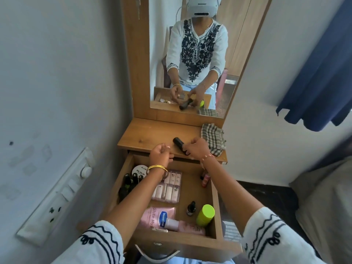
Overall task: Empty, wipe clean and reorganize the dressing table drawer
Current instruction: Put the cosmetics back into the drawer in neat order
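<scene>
Drawer [216, 199]: pulled out toward the person, not yet emptied.
Near end: pink tube [162, 219] lying flat, green-capped bottle [205, 215] at the right wall, small dark bottle [191, 208] just left of it.
Middle: nail tray [168, 187] flat on the drawer floor.
Far left corner: dark bottles [128, 184] and a round tin [140, 171].
Far right corner: small pink bottles [205, 179].
Left hand [161, 154]: over the tabletop's front edge, fingers curled; in the mirror it seems to hold a small flat thing, which I cannot make out.
Right hand [196, 148]: fingers pinch the near end of the black tube [179, 142].
Tube axis: runs far-left from those fingers, flat on the tabletop [152, 134]; right hand nearer.
Cloth [213, 139]: crumpled just right of that hand, unused.
Judgement: emptying barely begun.
</scene>
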`<state>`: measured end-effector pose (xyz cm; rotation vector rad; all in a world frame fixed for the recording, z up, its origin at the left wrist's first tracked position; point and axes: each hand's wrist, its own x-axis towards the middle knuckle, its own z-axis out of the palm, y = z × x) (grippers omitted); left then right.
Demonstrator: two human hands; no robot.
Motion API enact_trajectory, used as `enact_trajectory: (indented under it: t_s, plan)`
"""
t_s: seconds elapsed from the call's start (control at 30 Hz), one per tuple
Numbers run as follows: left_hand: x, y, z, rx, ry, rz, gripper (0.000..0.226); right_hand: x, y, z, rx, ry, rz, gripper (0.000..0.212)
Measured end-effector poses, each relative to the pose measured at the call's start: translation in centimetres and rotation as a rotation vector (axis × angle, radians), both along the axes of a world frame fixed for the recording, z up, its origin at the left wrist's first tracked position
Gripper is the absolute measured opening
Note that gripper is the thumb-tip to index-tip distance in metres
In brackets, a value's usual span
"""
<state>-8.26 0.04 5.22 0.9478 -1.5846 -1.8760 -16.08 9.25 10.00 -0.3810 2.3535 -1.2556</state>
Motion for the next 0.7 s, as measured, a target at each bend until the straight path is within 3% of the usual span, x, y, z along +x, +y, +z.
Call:
enact_trajectory:
  t_s: [0.07, 0.17, 0.27, 0.37, 0.53, 0.7]
  plan:
    - [1.0, 0.4, 0.2, 0.105, 0.026, -0.007, 0.023, 1.7, 1.4, 0.2, -0.201, -0.23, 0.033, 0.009]
    - [2.6, 1.1, 0.6, 0.189, 0.041, -0.053, 0.02, 4.0, 3.2, 0.0, -0.31, -0.281, 0.149, 0.009]
    - [4.2, 2.0, 0.9, 0.175, 0.031, -0.102, 0.007, 5.6, 4.4, -0.2, -0.183, -0.161, 0.262, 0.017]
    - [5.6, 3.0, 1.0, 0.182, 0.034, -0.168, 0.02, 6.1, 4.7, -0.6, 0.021, 0.022, 0.311, 0.013]
    - [6.8, 4.1, 1.3, 0.132, 0.053, -0.175, 0.037, 6.4, 4.8, -1.3, 0.228, 0.329, 0.312, 0.028]
    - [6.9, 5.2, 0.8, 0.104, 0.018, -0.22, 0.033, 6.2, 5.7, -1.7, 0.268, 0.355, 0.307, 0.042]
